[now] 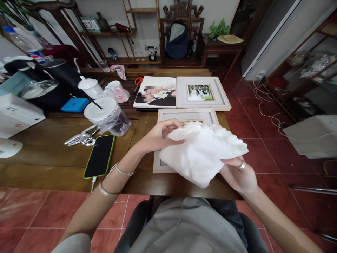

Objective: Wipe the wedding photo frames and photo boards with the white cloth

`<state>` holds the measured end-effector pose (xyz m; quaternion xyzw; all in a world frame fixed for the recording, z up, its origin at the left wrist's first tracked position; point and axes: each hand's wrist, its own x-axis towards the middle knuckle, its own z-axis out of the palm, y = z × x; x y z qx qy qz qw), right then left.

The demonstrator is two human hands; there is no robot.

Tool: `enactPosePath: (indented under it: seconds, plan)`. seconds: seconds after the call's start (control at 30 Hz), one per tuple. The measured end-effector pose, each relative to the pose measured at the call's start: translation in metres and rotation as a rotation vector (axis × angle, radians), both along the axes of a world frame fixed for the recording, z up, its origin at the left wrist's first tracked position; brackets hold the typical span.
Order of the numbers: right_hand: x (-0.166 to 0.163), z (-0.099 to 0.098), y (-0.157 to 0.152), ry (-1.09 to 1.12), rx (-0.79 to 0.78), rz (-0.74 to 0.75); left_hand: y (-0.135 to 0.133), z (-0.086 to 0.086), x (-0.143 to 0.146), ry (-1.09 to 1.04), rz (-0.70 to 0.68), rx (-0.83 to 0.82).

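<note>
A white fluffy cloth [202, 151] is held between both hands above a light picture frame [184, 115] lying flat on the wooden table [47, 154]. My left hand [160, 135] pinches the cloth's upper left edge, fingers closed on it. My right hand [238, 175], with a ring on one finger, grips the cloth from below at its right side. The cloth hides most of the frame's picture.
Two more pictures lie beyond: a frameless print [156, 92] and a white framed photo [201, 93]. A phone in a green case [100, 155], a hair clip [81, 137], a lidded cup in a plastic bag [106, 116], mugs and kitchen items crowd the table's left.
</note>
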<state>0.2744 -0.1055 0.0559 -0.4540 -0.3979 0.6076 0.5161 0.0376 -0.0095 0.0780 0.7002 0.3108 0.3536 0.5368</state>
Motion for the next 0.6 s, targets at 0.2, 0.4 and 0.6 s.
enactPosePath:
  seconds: [0.2, 0.4, 0.6]
  plan:
    - [-0.001, -0.003, -0.002, -0.020, 0.027, -0.071, 0.009, 0.003, -0.004, 0.096, -0.186, 0.022]
    - [0.002, 0.002, 0.006, 0.056, -0.034, -0.037, 0.022, 0.004, 0.010, 0.077, -0.304, -0.034]
    - [0.008, 0.007, 0.017, 0.147, -0.130, 0.020, 0.040, 0.006, 0.023, 0.147, -0.452, -0.280]
